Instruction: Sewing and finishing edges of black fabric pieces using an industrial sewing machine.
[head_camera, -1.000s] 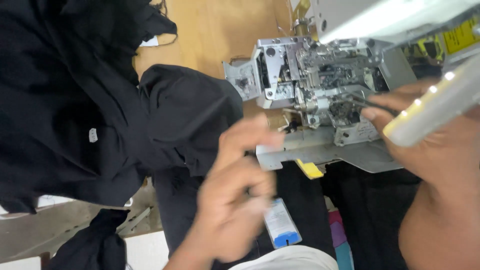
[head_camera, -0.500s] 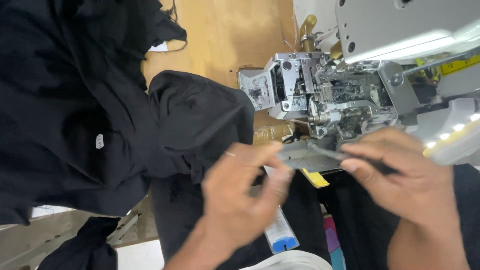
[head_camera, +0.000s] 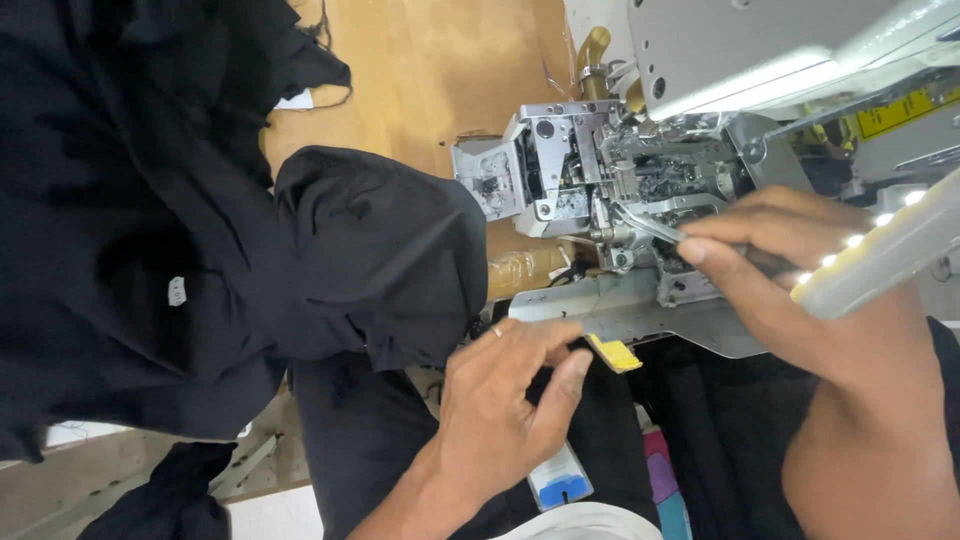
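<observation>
The right hand (head_camera: 800, 290) was pinched shut around a pair of metal tweezers (head_camera: 650, 228), thumb and forefinger closed on the shank. The tweezers lay with their long axis roughly level across the head view, tips pointing left and slightly up into the opened workings of the sewing machine (head_camera: 620, 180), just beside the looper parts. The rear end of the tool was hidden inside the grip.

The left hand (head_camera: 500, 410) held nothing I could make out. Its fingers were loosely curled and half open, fingertips resting against the front edge of the grey machine bed (head_camera: 640, 315), near a small yellow tag (head_camera: 612, 353). A ring showed on one finger.

Black fabric (head_camera: 200, 250) was heaped to the left over the wooden desk (head_camera: 420, 70), one fold lying just beside the machine's open side cover. A strip light (head_camera: 880, 255) crossed above the right wrist.

Risks noted, as judgement only: the tweezer tips stood close among fine metal parts, so a slip of the pinched grip could bend a component or drop the tool into the mechanism. The fold of fabric lay near enough to the exposed parts to snag if it shifted. Both hands were close to the moving parts; should the machine run, fingers would be exposed to injury.
</observation>
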